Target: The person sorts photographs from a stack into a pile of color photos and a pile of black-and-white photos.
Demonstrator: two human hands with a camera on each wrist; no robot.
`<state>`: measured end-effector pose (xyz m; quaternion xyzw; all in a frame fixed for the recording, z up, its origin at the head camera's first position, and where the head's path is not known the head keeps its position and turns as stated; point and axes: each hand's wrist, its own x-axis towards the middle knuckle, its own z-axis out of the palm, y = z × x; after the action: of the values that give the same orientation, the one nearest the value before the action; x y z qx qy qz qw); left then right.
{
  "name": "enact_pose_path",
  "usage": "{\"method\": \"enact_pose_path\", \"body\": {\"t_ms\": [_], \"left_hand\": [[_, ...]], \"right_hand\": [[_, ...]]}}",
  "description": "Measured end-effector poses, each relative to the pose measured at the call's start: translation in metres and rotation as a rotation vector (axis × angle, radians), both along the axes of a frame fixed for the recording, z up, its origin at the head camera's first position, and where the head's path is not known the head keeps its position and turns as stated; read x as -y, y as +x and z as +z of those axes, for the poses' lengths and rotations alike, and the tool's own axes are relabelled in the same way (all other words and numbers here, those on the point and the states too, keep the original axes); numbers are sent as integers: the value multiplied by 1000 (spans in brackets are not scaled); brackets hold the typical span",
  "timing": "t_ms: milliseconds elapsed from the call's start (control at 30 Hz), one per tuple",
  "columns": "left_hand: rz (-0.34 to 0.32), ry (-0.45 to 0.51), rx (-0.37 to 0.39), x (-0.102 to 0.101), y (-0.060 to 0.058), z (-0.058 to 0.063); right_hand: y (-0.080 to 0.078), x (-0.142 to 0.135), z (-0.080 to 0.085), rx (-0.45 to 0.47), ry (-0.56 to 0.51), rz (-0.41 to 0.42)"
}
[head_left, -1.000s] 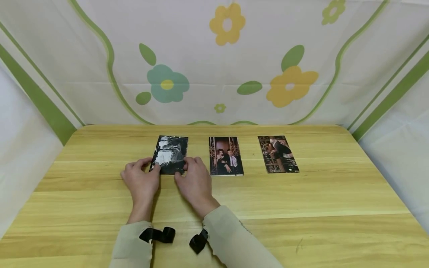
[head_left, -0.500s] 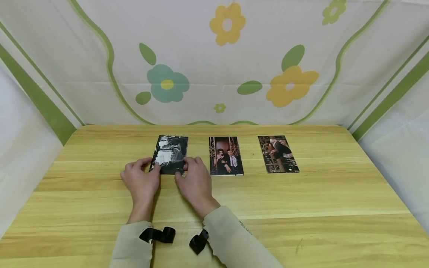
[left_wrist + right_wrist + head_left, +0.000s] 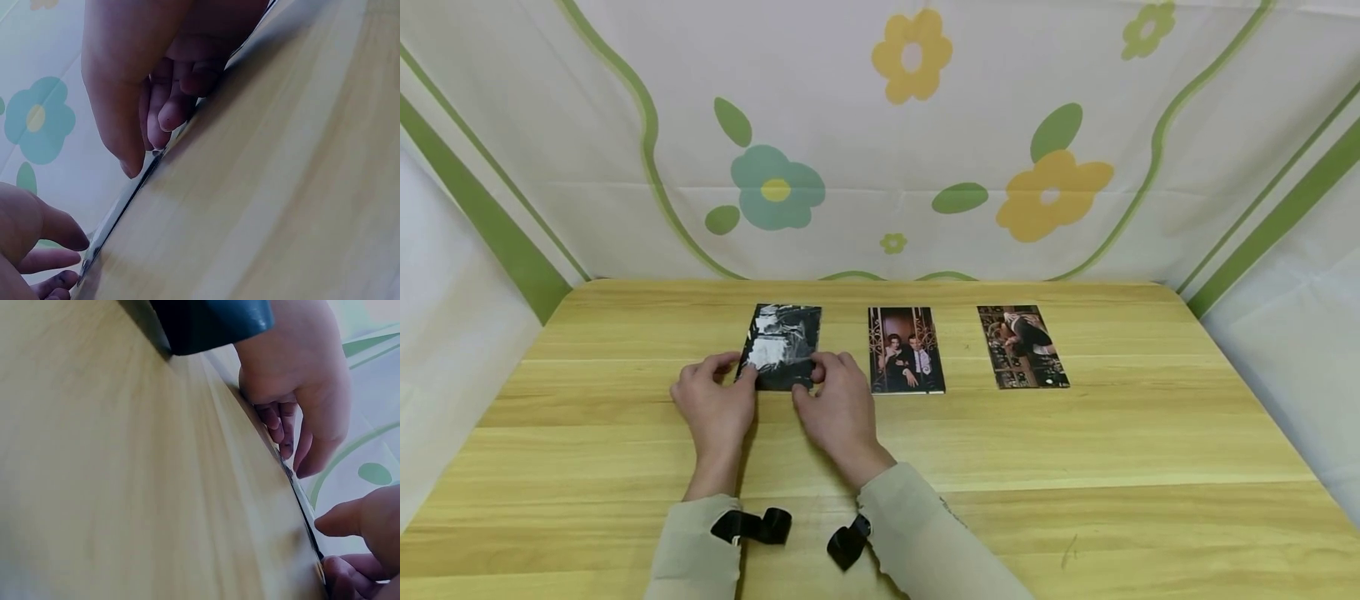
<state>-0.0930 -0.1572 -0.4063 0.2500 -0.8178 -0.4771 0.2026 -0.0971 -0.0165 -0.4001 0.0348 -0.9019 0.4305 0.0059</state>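
Observation:
A glossy black-and-white photo card (image 3: 782, 337) lies flat on the wooden table (image 3: 1112, 442), left of the middle in the head view. My left hand (image 3: 715, 404) holds its left edge, with the thumb at the near left corner and the fingers bent along the side. At the right edge, my right hand (image 3: 838, 408) grips the card the same way, thumb by the near right corner. Both wrist views show the card edge-on as a thin dark strip, with the left hand's thumb (image 3: 122, 119) and the right hand's thumb (image 3: 322, 431) close to it.
To the right lie a colour photo card (image 3: 906, 354) of two seated people, with a pale near edge, and a slightly turned photo card (image 3: 1022, 346) beyond it. A flowered cloth backdrop (image 3: 850, 108) rises behind the table. Black straps (image 3: 752, 527) circle both sleeves.

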Motion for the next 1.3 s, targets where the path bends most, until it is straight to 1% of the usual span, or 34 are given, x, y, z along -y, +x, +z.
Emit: {"method": "enact_pose_path", "body": {"t_ms": [67, 133, 267, 333, 400, 467, 533, 633, 767, 833, 900, 1000, 1100, 1200, 1300], "left_hand": [[9, 18, -3, -1, 0, 0], [18, 27, -5, -2, 0, 1], [33, 4, -20, -8, 1, 7], [31, -8, -37, -13, 2, 11], [18, -14, -62, -19, 3, 16], [-9, -8, -87, -27, 4, 19], [-43, 4, -106, -35, 4, 21], [-102, 56, -113, -49, 4, 24], [-179, 167, -56, -68, 5, 27], [-217, 207, -18, -77, 6, 27], [-256, 225, 4, -85, 7, 25], [-310, 217, 4, -97, 7, 20], [-353, 185, -11, -106, 8, 13], [-386, 134, -13, -111, 8, 6], [-414, 75, 5, -115, 8, 2]], "right_hand": [[1, -4, -1, -8, -36, 37], [1, -9, -2, -22, -73, 90], [5, -27, 0, -44, -156, 204], [6, -39, 4, -55, -188, 230], [7, -52, 9, -74, -202, 230], [6, -66, 11, -100, -201, 209], [4, -80, 12, -107, -201, 168], [1, -102, 12, -112, -220, 95], [-1, -131, 11, -93, -248, 1], [-1, -145, 9, -90, -246, -50], [-1, -156, 6, -85, -256, -92], [-1, -167, 2, -69, -278, -141], [-3, -172, 0, -45, -293, -159], [-4, -173, -2, -15, -274, -175], [-5, -174, -4, 7, -232, -193]]}}
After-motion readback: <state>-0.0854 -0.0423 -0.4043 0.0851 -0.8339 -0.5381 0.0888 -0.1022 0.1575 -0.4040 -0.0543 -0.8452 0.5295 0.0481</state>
